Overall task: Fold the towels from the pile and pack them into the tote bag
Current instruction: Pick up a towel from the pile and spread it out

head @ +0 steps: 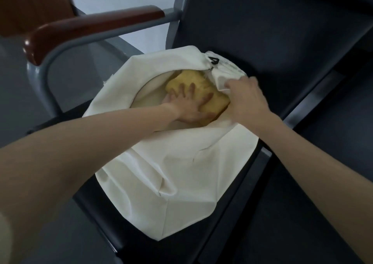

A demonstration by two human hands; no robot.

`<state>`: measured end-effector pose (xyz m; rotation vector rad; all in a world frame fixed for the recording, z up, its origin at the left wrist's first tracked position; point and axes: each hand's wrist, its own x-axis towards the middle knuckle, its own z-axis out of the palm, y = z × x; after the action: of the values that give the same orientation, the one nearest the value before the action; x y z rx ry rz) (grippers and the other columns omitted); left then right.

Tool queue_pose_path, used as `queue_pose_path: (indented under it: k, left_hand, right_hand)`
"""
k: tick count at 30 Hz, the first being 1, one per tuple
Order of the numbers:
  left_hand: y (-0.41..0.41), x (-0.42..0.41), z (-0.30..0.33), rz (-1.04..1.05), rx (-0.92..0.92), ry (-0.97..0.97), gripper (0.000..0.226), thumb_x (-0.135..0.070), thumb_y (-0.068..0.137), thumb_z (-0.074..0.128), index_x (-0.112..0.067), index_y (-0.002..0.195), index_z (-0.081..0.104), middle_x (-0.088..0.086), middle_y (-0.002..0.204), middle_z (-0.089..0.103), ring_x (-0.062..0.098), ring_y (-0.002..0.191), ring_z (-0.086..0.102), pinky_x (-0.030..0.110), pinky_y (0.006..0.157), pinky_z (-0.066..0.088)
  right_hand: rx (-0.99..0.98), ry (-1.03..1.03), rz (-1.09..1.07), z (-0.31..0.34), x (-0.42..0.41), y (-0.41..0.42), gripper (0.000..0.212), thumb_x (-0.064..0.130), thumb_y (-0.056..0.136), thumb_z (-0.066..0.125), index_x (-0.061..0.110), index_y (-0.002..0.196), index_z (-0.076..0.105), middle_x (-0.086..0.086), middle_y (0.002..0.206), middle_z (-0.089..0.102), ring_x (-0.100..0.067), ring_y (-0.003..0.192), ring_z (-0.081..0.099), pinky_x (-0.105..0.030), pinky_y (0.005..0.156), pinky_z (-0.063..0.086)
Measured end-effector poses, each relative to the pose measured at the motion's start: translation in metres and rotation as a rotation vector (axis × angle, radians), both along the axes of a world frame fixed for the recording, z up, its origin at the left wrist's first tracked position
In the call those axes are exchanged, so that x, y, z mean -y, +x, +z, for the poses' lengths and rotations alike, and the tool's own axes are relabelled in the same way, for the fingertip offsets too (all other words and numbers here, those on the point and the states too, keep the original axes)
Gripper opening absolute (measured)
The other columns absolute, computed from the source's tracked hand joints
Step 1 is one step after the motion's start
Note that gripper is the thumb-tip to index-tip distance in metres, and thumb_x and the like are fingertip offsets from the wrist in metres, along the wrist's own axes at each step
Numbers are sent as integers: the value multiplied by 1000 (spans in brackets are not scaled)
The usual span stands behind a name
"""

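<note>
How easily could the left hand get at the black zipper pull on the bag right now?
Probably yes. The left hand presses flat on the yellow towel inside the tote bag, holding nothing. The zipper pull sits exposed on the far rim, with nothing between.

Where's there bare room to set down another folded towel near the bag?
Bare dark seat beyond the tote bag, toward the backrest. The bag's mouth is crowded: left hand presses the yellow towel, right hand holds the rim.

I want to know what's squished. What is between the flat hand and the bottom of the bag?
In the head view, the folded yellow towel lies under the left hand, inside the tote bag. The bag's bottom is hidden.
</note>
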<state>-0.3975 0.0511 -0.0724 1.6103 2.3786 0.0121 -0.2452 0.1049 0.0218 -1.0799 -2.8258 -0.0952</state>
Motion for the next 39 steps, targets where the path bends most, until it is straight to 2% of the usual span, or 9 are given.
queue_pose_path:
  k: [4, 7, 9, 13, 18, 23, 27, 34, 39]
  left_hand:
    - [-12, -7, -4, -89, -169, -35, 97, -91, 70, 30, -49, 149, -6, 14, 158, -22, 45, 142, -21, 66, 111, -9]
    - [-4, -7, -7, -69, -225, -26, 92, -87, 76, 26, -44, 150, -9, 17, 157, -22, 46, 143, -18, 71, 109, 1]
    - [5, -9, -4, -2, -186, -17, 86, -82, 82, 25, -43, 150, -12, 17, 157, -23, 46, 143, -17, 73, 108, 5]
    - [12, -24, 6, 148, -69, -25, 79, -77, 87, 23, -44, 148, -15, 16, 157, -25, 46, 142, -19, 76, 104, 5]
    - [8, -18, 0, 67, -27, -135, 87, -82, 82, 25, -46, 145, -22, 9, 153, -35, 38, 142, -28, 73, 107, -6]
    - [-17, 12, 19, -93, 75, -175, 70, -62, 96, 20, -34, 153, -9, 11, 160, -16, 33, 148, -12, 54, 118, 0]
    - [-5, 46, 49, 9, 188, -110, 62, -52, 102, 20, -22, 155, 9, 12, 160, 14, 26, 149, 9, 38, 119, 11]
    - [84, 88, 135, 0, 284, 190, 55, -40, 104, 31, -8, 149, 31, 11, 154, 35, 26, 141, 32, 34, 113, 24]
    - [177, 98, 174, -97, 322, 241, 54, -40, 104, 32, -12, 150, 31, 10, 151, 39, 26, 140, 34, 32, 111, 23]
  right_hand:
    - [60, 44, -4, -7, -13, 19, 34, 26, 87, 58, 26, 121, 60, -19, 126, 30, -39, 109, 35, -39, 96, 36]
    - [49, -143, 14, -13, -13, 22, 46, 9, 87, 51, 20, 131, 47, -17, 126, 25, -37, 88, 49, -43, 86, 49]
    - [1, -186, 6, -9, -11, 21, 46, -2, 86, 48, 15, 129, 46, -15, 122, 25, -34, 74, 50, -45, 78, 53]
    - [-65, -167, -50, 3, -11, 24, 45, 1, 86, 51, 12, 129, 47, -14, 122, 28, -39, 80, 54, -47, 82, 51]
    - [0, -160, -7, -10, -11, 26, 55, 5, 86, 52, 23, 135, 39, -13, 126, 26, -28, 66, 48, -36, 68, 46]
    - [72, -273, 104, -13, -5, 36, 61, 10, 94, 44, 24, 150, 22, -16, 137, 21, -30, 82, 52, -40, 81, 51]
    - [158, -314, 146, 11, 15, 64, 60, 20, 98, 42, 24, 152, 15, -16, 139, 25, -30, 105, 51, -43, 89, 49]
    - [287, -306, 76, 67, 55, 160, 49, 23, 97, 48, 16, 144, 32, -13, 126, 38, -29, 112, 45, -43, 92, 47]
    - [311, -318, -87, 93, 79, 279, 56, 23, 98, 48, 20, 149, 25, -14, 138, 32, -31, 125, 38, -44, 100, 43]
